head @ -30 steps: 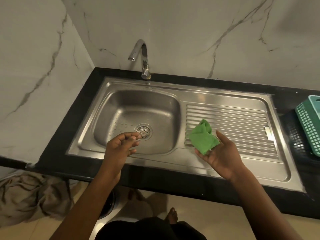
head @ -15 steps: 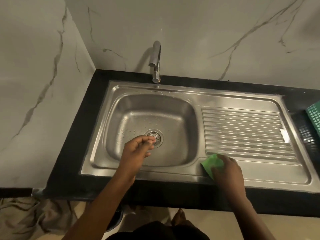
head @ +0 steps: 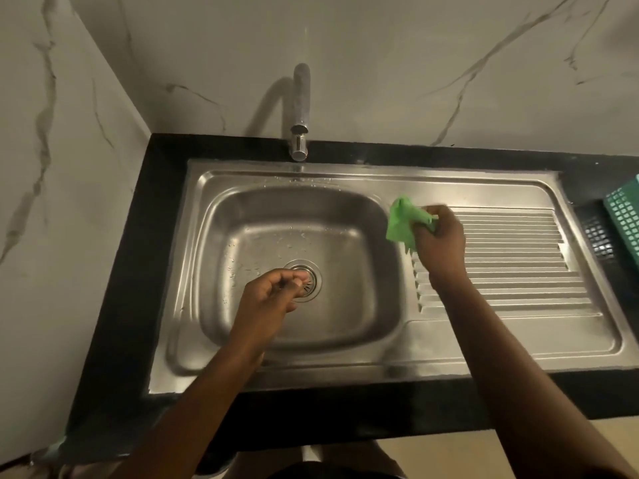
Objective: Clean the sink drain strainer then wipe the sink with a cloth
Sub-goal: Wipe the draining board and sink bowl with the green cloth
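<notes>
1. The green cloth (head: 403,224) is bunched in the right hand (head: 442,242), whose fingers curl round it, at the bowl's right rim where the ribbed drainboard (head: 501,271) begins. It looks light, soft and floppy. One corner hangs loose, so gathering more of it into the palm should wipe better.
2. The drain strainer (head: 308,281) sits in the drain hole on the bowl's floor. It is probably thin, stiff metal, wet and slippery, and best pinched at its rim.
3. The left hand (head: 268,295) hovers over the strainer with its fingers curled and the thumb against the fingertips. Nothing shows between them.
4. The stainless sink (head: 214,261) is beaded with droplets and set into a black countertop (head: 114,340). A faucet (head: 300,108) stands behind it, marble-look walls (head: 380,63) close the corner, and a green basket (head: 626,216) sits far right.
</notes>
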